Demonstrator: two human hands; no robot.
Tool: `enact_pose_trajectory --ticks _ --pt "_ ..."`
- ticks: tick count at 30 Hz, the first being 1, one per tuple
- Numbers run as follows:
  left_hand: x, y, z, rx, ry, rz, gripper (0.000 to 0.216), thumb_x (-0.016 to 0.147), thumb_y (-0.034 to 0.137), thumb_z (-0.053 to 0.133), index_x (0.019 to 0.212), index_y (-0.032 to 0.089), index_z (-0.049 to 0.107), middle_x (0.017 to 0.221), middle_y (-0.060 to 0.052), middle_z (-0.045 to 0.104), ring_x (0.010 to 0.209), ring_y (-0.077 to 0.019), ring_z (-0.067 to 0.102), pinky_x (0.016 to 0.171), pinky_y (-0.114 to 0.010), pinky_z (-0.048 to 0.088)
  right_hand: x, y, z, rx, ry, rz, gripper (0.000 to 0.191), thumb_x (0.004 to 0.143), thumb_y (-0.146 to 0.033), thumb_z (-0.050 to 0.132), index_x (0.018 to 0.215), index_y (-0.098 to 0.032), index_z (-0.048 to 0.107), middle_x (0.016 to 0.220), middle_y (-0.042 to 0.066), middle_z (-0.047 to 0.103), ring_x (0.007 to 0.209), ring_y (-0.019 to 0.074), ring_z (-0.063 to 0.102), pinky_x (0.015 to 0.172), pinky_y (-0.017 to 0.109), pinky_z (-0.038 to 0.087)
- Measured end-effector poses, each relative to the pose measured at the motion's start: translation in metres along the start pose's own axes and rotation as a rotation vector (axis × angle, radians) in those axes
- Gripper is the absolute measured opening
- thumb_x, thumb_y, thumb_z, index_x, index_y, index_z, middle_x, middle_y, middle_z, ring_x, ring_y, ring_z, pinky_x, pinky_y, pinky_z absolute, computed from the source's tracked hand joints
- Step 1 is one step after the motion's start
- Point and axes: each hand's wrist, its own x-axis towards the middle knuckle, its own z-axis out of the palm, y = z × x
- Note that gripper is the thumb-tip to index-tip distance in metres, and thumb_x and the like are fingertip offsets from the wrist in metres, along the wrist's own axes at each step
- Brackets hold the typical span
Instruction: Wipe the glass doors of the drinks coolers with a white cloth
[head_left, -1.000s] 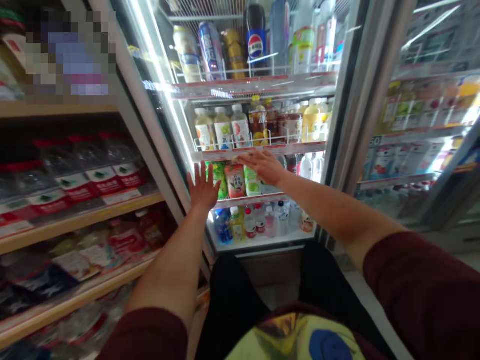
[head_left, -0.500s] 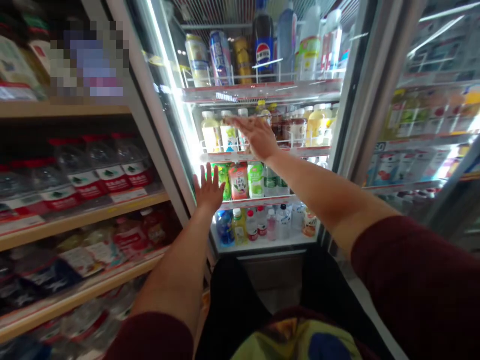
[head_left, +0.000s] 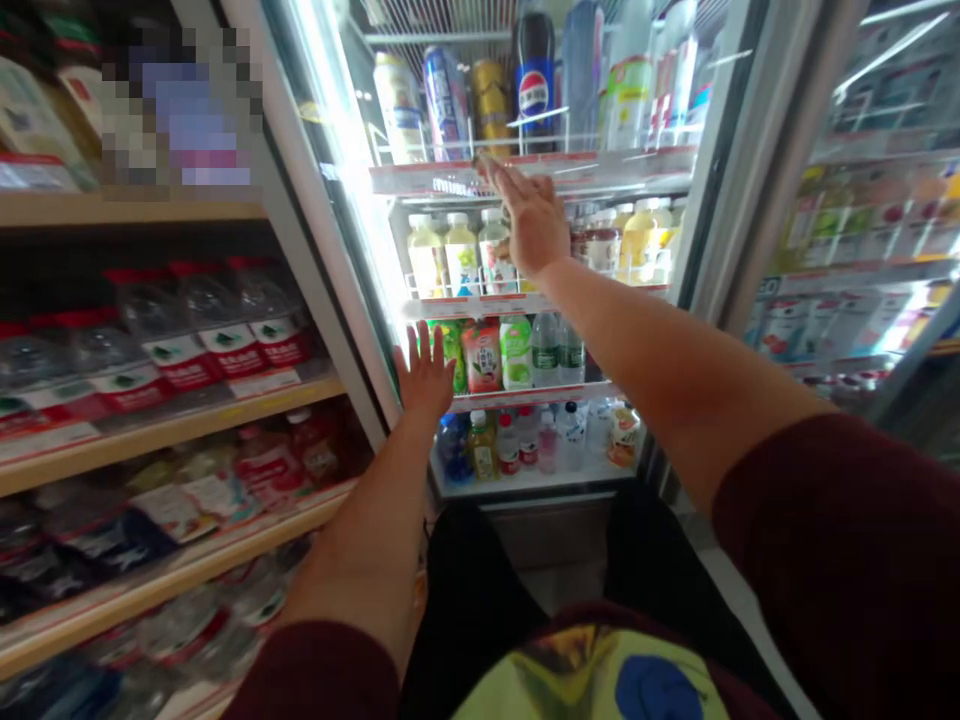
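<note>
I face an open drinks fridge. My left hand (head_left: 424,377) is open with fingers spread, its palm flat against the edge of the fridge's glass door (head_left: 330,230) beside green bottles. My right hand (head_left: 531,215) is open and stretched upward, its fingertips at the red-trimmed front of the upper wire shelf (head_left: 600,165), below a yellow can (head_left: 491,105) and a Pepsi bottle (head_left: 534,85). It holds nothing. Behind that hand stand pale juice bottles (head_left: 461,255) on the second shelf.
Wooden shelves (head_left: 165,430) at the left carry water bottles with red labels and packaged goods. A second fridge with a shut glass door (head_left: 862,220) stands at the right. Small bottles (head_left: 525,440) fill the bottom fridge shelf. My dark trousers show below.
My right hand has risen from the third shelf's edge, past the second shelf, to the upper shelf's front. My left hand has stayed pressed on the door.
</note>
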Motion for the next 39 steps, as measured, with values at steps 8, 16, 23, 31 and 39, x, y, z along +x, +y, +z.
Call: enact_pose_trajectory --ticks 8,16,23,31,39 --pt "-0.001 -0.001 0.005 -0.049 0.036 0.010 0.065 0.100 0.040 0.033 0.159 0.017 0.017 0.166 -0.008 0.004 0.153 -0.0237 -0.007 0.123 -0.051 -0.008 -0.056 0.060 -0.003 -0.045 -0.280 -0.592 0.056 0.097 -0.010 0.042 0.148 -0.032 0.041 0.151 -0.001 0.050 0.134 0.0246 0.044 0.105 0.049 0.041" --pt "-0.002 0.002 0.004 -0.043 0.020 -0.021 0.065 0.099 0.040 0.033 0.158 0.014 0.021 0.166 -0.010 0.007 0.154 -0.0244 -0.006 0.124 -0.052 -0.007 -0.120 0.101 -0.001 -0.057 -0.160 -0.365 0.061 0.094 -0.009 0.040 0.152 -0.029 0.038 0.151 0.002 0.050 0.131 0.0292 0.046 0.102 0.052 0.042" --pt "0.012 0.005 -0.008 -0.114 0.119 0.048 0.063 0.098 0.053 0.038 0.152 0.020 0.037 0.165 -0.010 0.021 0.154 -0.0276 0.003 0.125 -0.052 0.000 -0.109 0.145 -0.016 -0.085 -0.049 -0.200 0.068 0.092 -0.023 0.047 0.157 -0.027 0.026 0.155 0.002 0.044 0.134 0.0343 0.041 0.103 0.057 0.042" --pt "0.056 0.051 -0.009 -0.139 0.071 0.183 0.069 0.097 0.061 0.037 0.155 0.022 0.032 0.166 -0.010 0.011 0.153 -0.0312 -0.011 0.116 -0.060 -0.019 -0.156 0.168 -0.022 -0.093 -0.184 -0.452 0.058 0.096 -0.012 0.040 0.149 -0.035 0.042 0.145 -0.002 0.057 0.131 0.0223 0.050 0.104 0.044 0.043" --pt "0.050 0.057 -0.011 -0.083 0.049 0.159 0.070 0.099 0.059 0.033 0.156 0.018 0.027 0.167 -0.008 0.004 0.152 -0.0305 -0.014 0.116 -0.057 -0.021 -0.202 0.189 -0.020 -0.127 0.113 0.041 0.065 0.092 -0.026 0.052 0.151 -0.005 0.037 0.146 0.029 0.047 0.135 0.0384 0.044 0.108 0.059 0.038"
